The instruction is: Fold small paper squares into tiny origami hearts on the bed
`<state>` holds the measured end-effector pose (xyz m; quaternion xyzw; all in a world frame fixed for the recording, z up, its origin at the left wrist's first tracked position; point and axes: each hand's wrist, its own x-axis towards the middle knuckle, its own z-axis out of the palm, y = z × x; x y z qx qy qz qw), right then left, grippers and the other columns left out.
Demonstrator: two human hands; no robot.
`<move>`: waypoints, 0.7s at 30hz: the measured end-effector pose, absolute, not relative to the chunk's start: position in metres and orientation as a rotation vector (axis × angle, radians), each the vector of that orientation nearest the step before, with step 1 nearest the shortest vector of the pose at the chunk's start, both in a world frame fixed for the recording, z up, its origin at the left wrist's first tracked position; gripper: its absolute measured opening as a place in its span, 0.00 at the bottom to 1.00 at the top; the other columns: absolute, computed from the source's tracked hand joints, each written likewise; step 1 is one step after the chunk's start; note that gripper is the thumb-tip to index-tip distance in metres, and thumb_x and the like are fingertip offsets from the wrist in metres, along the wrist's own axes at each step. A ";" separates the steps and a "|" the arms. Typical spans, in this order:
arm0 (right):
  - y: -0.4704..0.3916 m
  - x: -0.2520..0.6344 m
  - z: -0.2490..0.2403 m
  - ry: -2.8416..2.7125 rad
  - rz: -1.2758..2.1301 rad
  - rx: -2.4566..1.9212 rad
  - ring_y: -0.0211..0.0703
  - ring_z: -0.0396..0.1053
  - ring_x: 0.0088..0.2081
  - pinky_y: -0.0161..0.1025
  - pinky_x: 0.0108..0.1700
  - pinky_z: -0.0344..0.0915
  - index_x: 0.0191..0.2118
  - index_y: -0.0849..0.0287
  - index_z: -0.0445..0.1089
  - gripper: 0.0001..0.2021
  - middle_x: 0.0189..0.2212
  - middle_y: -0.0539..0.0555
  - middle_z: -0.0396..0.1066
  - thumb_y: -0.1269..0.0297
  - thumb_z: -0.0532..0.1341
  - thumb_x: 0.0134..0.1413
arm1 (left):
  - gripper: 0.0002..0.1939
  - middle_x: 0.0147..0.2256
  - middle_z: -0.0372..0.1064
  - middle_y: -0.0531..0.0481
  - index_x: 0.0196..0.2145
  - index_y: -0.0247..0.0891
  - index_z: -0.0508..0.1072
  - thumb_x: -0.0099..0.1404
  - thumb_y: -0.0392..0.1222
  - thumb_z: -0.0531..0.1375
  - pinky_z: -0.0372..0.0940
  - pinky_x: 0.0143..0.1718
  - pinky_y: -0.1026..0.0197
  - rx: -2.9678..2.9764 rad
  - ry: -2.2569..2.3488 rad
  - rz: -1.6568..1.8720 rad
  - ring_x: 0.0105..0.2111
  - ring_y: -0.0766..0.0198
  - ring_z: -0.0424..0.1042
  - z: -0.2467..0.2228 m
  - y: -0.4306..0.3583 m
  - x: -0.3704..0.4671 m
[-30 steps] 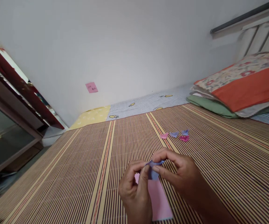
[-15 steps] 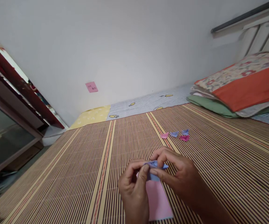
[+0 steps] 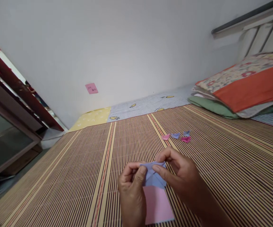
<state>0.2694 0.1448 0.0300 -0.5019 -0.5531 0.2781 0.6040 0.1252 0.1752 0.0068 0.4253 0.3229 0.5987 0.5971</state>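
Observation:
A partly folded sheet of blue paper (image 3: pixel 154 179) is held up between both hands, its creases facing me. My left hand (image 3: pixel 133 186) pinches the paper's left edge between thumb and fingers. On the other side, my right hand (image 3: pixel 179 168) is closed on the upper right part, thumb in front and fingers behind. Below the blue paper lies a pad of pink paper (image 3: pixel 159 206), its upper end hidden. Farther off, small folded paper pieces rest on the mat: a light pink one (image 3: pixel 165 137), a magenta one (image 3: pixel 186 139) and two blue ones (image 3: pixel 175 135).
A striped bamboo mat (image 3: pixel 79 167) covers the bed. Folded bedding (image 3: pixel 252 88) is stacked at the right, near a radiator (image 3: pixel 259 39). A pink note (image 3: pixel 91 88) sticks to the wall. A glass-panelled cabinet (image 3: pixel 6 138) stands at the left.
The blue paper has turned and spread flatter, showing more of its creased face. Both hands keep hold of it, and the right thumb now lies across its front.

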 end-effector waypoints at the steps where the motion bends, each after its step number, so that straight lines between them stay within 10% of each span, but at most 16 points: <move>1: 0.145 0.269 0.030 -1.247 0.668 -1.155 0.44 0.72 0.38 0.40 0.39 0.68 0.38 0.54 0.69 0.04 0.34 0.50 0.71 0.66 0.65 0.57 | 0.10 0.26 0.73 0.52 0.31 0.37 0.77 0.59 0.45 0.71 0.66 0.28 0.66 0.980 0.745 1.388 0.25 0.67 0.69 0.007 0.175 0.125; 21: 0.147 0.271 0.034 -1.156 0.994 -0.995 0.36 0.63 0.27 0.35 0.30 0.60 0.29 0.58 0.73 0.09 0.23 0.47 0.67 0.62 0.65 0.59 | 0.11 0.24 0.73 0.54 0.30 0.37 0.76 0.57 0.44 0.73 0.68 0.28 0.67 0.887 0.681 1.360 0.23 0.68 0.71 0.007 0.180 0.127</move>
